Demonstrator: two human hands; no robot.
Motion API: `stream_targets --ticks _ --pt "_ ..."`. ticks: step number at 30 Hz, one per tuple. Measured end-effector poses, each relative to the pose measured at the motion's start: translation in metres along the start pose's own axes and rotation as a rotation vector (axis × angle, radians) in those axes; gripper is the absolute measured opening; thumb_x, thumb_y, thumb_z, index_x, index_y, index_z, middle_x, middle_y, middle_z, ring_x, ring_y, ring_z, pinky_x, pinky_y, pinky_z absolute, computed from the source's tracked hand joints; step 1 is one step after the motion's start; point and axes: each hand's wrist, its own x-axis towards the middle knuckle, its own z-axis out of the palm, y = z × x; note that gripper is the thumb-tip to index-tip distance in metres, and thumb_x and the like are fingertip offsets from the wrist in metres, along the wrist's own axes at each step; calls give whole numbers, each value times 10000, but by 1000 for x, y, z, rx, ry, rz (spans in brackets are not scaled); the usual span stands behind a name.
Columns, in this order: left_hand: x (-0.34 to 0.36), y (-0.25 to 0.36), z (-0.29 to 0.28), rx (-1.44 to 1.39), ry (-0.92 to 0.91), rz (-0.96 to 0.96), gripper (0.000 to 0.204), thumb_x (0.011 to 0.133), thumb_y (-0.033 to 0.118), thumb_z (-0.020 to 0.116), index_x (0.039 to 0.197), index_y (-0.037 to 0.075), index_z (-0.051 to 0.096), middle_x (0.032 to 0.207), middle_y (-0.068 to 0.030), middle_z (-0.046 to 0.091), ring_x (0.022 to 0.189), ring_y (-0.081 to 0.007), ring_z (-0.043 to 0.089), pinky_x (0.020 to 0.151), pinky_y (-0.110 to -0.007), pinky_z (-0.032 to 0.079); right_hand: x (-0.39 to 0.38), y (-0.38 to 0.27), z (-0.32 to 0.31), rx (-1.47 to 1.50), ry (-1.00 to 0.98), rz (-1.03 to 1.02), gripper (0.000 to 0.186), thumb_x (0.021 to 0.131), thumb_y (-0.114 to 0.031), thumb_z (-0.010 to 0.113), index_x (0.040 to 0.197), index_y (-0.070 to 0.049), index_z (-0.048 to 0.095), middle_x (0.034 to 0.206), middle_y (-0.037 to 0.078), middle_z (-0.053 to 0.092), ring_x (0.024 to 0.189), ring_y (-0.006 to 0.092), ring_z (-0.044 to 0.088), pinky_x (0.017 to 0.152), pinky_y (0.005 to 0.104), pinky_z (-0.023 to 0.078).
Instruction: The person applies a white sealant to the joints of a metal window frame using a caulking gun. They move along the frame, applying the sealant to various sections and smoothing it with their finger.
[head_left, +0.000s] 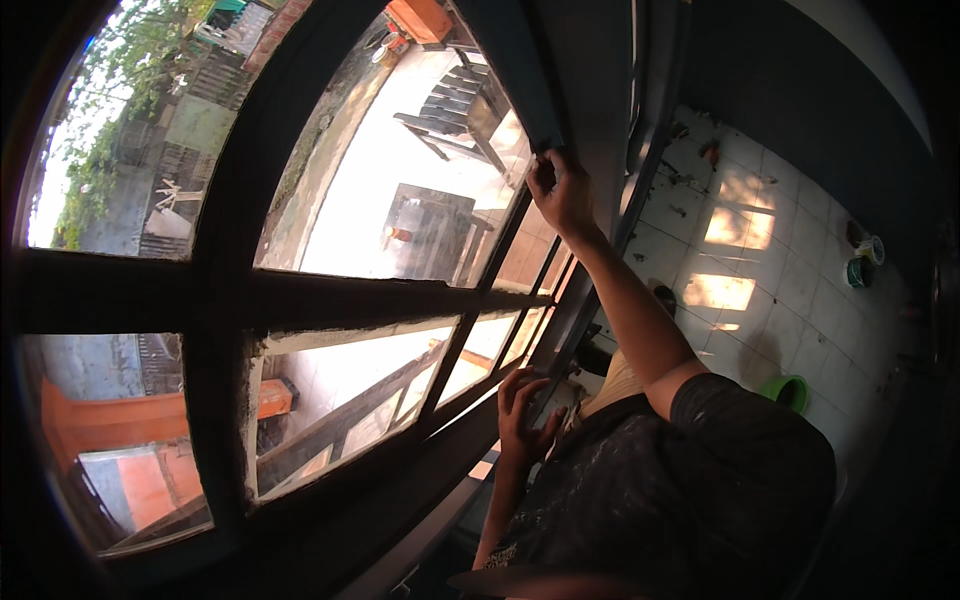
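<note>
A dark wooden window frame [222, 290] with several glass panes fills the left and middle of the head view. My right hand [562, 195] is raised against the upright edge of the frame beside the large upper pane [400, 160]. Its fingers are closed in a pinch, and whatever lies between them is too dark and small to make out. Lower down, my left hand [524, 415] hovers close to the small lower panes. Its fingers are bent but apart, with nothing visible in them.
Behind me to the right is a tiled floor [660, 215] with dark scraps and sunlit patches. A green basin [785, 393] and small tins [860, 268] stand there. Through the glass, a slatted chair [455, 105] and a dark low table [430, 230] show outside.
</note>
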Motion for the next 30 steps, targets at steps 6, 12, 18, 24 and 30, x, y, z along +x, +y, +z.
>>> stream_targets --ticks 6,12,18,24,30 --pt "-10 4 -9 17 61 -41 533 807 107 911 1305 106 721 1519 -183 549 1272 -332 642 1026 -455 568 1 8 -11 -222 -109 -147 257 973 -165 772 1178 -56 662 992 217 731 825 418 754 711 484 631" --pt "-24 -3 -16 13 164 -37 411 882 135 860 1260 64 717 1455 -198 590 1312 -340 600 884 -386 606 41 -21 -60 -353 -354 -282 246 993 -156 748 1167 -73 596 1032 144 663 826 378 734 715 454 644" --pt "-5 1 1 -133 84 -21 397 909 143 851 1268 50 710 1416 -176 623 1198 -298 682 933 -399 602 85 -100 -129 -67 -288 -416 180 973 -34 764 1096 -66 636 1005 79 686 773 197 721 670 316 588" --pt "46 43 9 -179 -90 42 431 912 174 865 1301 91 700 1440 -163 613 1320 -376 656 1024 -463 591 49 -54 -113 40 -268 -21 168 979 -99 792 1080 -27 677 888 98 736 720 200 769 602 316 596" --pt "63 49 29 -187 -250 4 415 896 173 876 1270 99 715 1436 -155 616 1316 -370 660 1053 -464 570 33 -13 -61 562 -412 631 328 1043 -273 787 1000 44 712 768 77 727 581 151 734 432 304 585"
